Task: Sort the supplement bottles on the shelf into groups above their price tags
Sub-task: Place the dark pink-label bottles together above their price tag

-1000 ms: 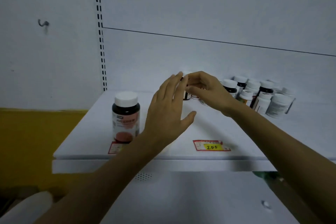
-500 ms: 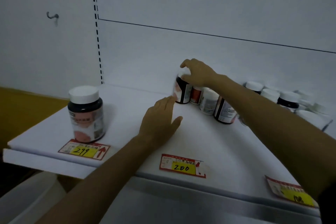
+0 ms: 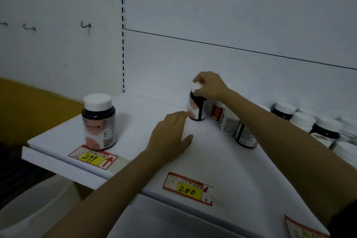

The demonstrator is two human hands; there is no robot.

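Observation:
My right hand grips the white cap of a dark bottle with a pink label standing upright at the back of the white shelf. My left hand lies flat and open on the shelf, fingertips just left of that bottle's base. A larger dark bottle with a white cap and pink label stands alone above the 299 price tag. The 200 price tag has no bottle directly above it. Several more bottles crowd the back right, partly hidden by my right forearm.
A third price tag shows at the lower right edge. The white back panel and a slotted upright rise behind the shelf. A yellow wall band lies to the left.
The view has come closer and shifted right. My right hand stays on the bottle's cap at the back. My left hand has settled flat on the shelf beside it.

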